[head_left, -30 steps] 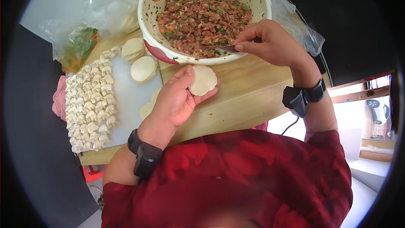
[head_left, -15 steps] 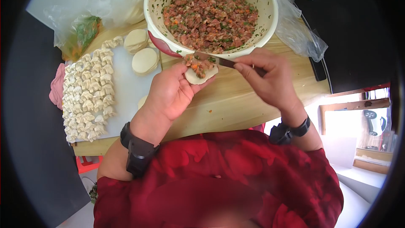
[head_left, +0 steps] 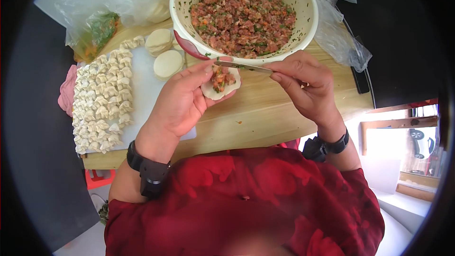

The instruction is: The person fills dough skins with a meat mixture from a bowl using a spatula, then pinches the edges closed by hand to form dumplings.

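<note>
In my left hand (head_left: 182,92) rests a round dumpling wrapper (head_left: 216,94), cupped by the fingers. A lump of meat filling (head_left: 222,79) with green and orange bits sits on the wrapper. My right hand (head_left: 308,83) pinches one end of a narrow, flat metal knife (head_left: 251,67). Its blade lies across the wrapper's upper edge, with its far end by my left thumb and fingertips. Some green bits cling to the blade. Just beyond both hands stands a white bowl (head_left: 179,16) of mixed filling (head_left: 244,14).
Rows of folded dumplings (head_left: 104,99) cover the left of a white board (head_left: 144,99). Two stacks of round wrappers (head_left: 168,64) are beside them. Plastic bags (head_left: 332,23) lie right of the bowl, and another bag (head_left: 90,31) with greens is at the back left.
The filling has gone from a heap at the blade and wrapper edge to a lump lying on the wrapper. The knife has shifted up to the wrapper's edge, and the left fingers have moved to its tip.
</note>
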